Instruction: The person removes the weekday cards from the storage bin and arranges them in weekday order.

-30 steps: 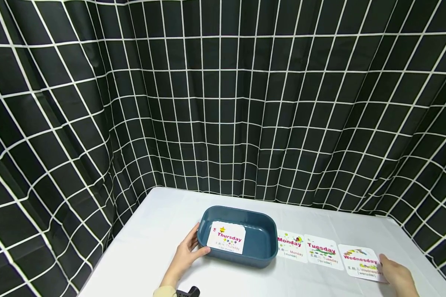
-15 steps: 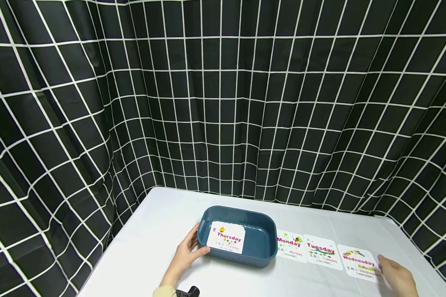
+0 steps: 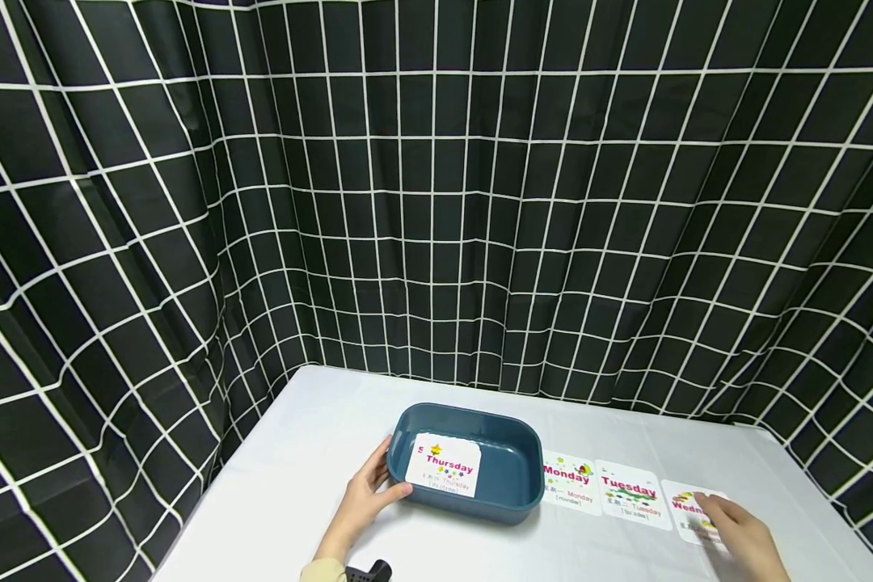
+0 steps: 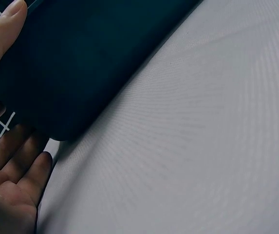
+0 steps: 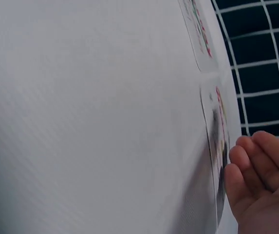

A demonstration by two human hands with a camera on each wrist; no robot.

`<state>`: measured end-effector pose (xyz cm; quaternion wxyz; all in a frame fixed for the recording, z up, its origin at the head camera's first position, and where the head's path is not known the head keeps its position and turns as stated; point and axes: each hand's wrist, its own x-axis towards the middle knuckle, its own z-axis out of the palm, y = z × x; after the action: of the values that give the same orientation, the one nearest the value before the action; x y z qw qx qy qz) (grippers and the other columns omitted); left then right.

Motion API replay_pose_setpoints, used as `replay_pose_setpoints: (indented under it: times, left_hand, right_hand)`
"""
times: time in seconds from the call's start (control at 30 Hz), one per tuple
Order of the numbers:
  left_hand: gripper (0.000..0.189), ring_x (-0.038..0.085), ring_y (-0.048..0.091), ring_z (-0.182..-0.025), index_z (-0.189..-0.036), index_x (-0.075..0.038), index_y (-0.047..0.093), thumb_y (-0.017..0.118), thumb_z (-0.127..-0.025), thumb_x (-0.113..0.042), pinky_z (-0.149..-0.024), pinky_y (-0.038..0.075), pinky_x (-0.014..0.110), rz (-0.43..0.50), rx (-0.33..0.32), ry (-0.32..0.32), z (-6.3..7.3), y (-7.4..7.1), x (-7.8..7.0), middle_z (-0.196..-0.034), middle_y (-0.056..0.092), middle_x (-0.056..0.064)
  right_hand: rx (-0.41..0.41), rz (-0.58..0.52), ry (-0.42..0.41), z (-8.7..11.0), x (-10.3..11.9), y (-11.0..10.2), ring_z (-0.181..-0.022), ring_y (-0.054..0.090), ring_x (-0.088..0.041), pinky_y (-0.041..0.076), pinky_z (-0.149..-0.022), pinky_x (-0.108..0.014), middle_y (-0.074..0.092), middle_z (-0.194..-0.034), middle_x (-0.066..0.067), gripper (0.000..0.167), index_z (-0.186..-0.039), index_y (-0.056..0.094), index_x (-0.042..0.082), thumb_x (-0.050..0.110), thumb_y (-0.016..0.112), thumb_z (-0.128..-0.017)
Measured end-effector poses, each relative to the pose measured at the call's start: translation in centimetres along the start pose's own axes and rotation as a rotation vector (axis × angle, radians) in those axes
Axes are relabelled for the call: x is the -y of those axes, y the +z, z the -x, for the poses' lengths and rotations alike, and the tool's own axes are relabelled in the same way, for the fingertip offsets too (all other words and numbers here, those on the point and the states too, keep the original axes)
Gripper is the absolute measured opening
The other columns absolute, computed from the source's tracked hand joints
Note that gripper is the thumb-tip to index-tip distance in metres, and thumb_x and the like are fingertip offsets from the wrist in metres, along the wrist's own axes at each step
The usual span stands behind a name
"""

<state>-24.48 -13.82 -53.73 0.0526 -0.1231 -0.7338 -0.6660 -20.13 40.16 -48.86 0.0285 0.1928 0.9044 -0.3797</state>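
Note:
My left hand [image 3: 360, 503] holds the left end of a dark blue rectangular storage box [image 3: 505, 477], thumb at the front rim and fingers along the outer side. The box's dark wall [image 4: 76, 63] fills the upper left of the left wrist view. Inside it lies a Thursday card [image 3: 444, 465], over another card showing only an "S". My right hand [image 3: 744, 537] hovers over the Wednesday card [image 3: 684, 508], covering its right part, with fingers loosely bent and nothing held. In the right wrist view, that hand [image 5: 263, 180] appears apart from the card beneath.
A Monday card [image 3: 569, 485] lies against the box's right side, its left edge hidden. Next to it lies a Tuesday card [image 3: 633, 495], in a row with Wednesday on the white table [image 3: 276, 501]. A black curtain with a white grid [image 3: 436, 202] hangs behind.
My right hand has let go of the Wednesday card's right edge and moved left above it. The card shifted slightly left earlier. My left hand and the box have stayed in place.

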Motion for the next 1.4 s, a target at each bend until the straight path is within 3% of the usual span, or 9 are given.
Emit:
replay_pose_setpoints:
  times: [0.3, 0.43, 0.53, 0.83, 1.0, 1.2, 1.4]
  left_hand:
    - [0.083, 0.030, 0.043, -0.123, -0.146, -0.014, 0.029, 0.076, -0.078, -0.019, -0.102, 0.037, 0.030, -0.030, 0.000, 0.013, 0.0, 0.0, 0.5, -0.133, 0.046, 0.018]
    - [0.082, 0.029, 0.043, -0.123, -0.146, -0.014, 0.029, 0.075, -0.078, -0.016, -0.103, 0.037, 0.029, -0.025, -0.001, 0.010, 0.0, -0.1, 0.4, -0.134, 0.046, 0.018]
    - [0.082, 0.028, 0.043, -0.124, -0.146, -0.016, 0.030, 0.076, -0.078, -0.016, -0.103, 0.036, 0.028, -0.021, -0.004, 0.001, 0.1, -0.1, 0.3, -0.134, 0.046, 0.017]
    - [0.083, 0.032, 0.041, -0.125, -0.146, -0.010, 0.029, 0.076, -0.078, -0.014, -0.104, 0.035, 0.035, 0.002, -0.004, 0.008, 0.1, -0.1, 0.2, -0.134, 0.044, 0.021]
    - [0.082, 0.039, 0.038, -0.125, -0.145, -0.003, 0.027, 0.074, -0.078, -0.008, -0.105, 0.032, 0.042, 0.031, 0.016, 0.008, 0.5, 0.0, -1.7, -0.134, 0.041, 0.027]
    - [0.082, 0.039, 0.038, -0.125, -0.145, 0.000, 0.025, 0.074, -0.079, -0.009, -0.105, 0.031, 0.044, 0.018, 0.034, -0.008, 0.8, 0.0, -3.4, -0.134, 0.041, 0.028]
    - [0.084, 0.040, 0.038, -0.125, -0.144, 0.000, 0.026, 0.075, -0.077, -0.011, -0.105, 0.031, 0.044, 0.032, 0.029, 0.009, 0.6, 0.0, -2.2, -0.133, 0.042, 0.029]
  right_hand:
    - [0.003, 0.005, -0.069, 0.7, 1.6, 1.6, -0.119, 0.032, -0.052, 0.037, -0.092, -0.061, 0.026, -0.135, -0.038, 0.086, -0.132, 0.029, -0.017, 0.058, 0.037, -0.092]
    - [-0.035, -0.020, -0.141, 1.2, 2.3, 2.2, -0.110, 0.049, -0.042, 0.052, -0.079, -0.034, 0.032, -0.134, -0.036, 0.078, -0.132, 0.033, -0.016, 0.051, 0.043, -0.093]
    - [-0.045, -0.022, -0.178, 1.5, 2.8, 2.6, -0.109, 0.051, -0.037, 0.051, -0.067, -0.019, 0.037, -0.133, -0.035, 0.075, -0.132, 0.035, -0.015, 0.048, 0.045, -0.094]
    - [0.017, -0.024, -0.199, 1.9, 4.0, 3.8, -0.116, 0.044, -0.038, 0.049, -0.079, -0.029, 0.042, -0.132, -0.031, 0.076, -0.135, 0.036, -0.012, 0.049, 0.048, -0.092]
    - [0.043, -0.031, -0.229, 2.4, 4.9, 4.8, -0.112, 0.049, -0.037, 0.050, -0.084, -0.039, 0.050, -0.125, -0.029, 0.074, -0.133, 0.037, -0.014, 0.047, 0.051, -0.092]
    - [0.016, -0.068, -0.322, 3.1, 6.0, 6.2, -0.099, 0.057, -0.016, 0.049, -0.078, -0.023, 0.059, -0.116, -0.022, 0.064, -0.129, 0.045, -0.011, 0.038, 0.059, -0.090]
    - [0.023, -0.104, -0.354, 4.0, 7.5, 7.5, -0.100, 0.057, -0.018, 0.048, -0.079, -0.022, 0.060, -0.114, -0.019, 0.061, -0.129, 0.046, -0.010, 0.033, 0.062, -0.089]
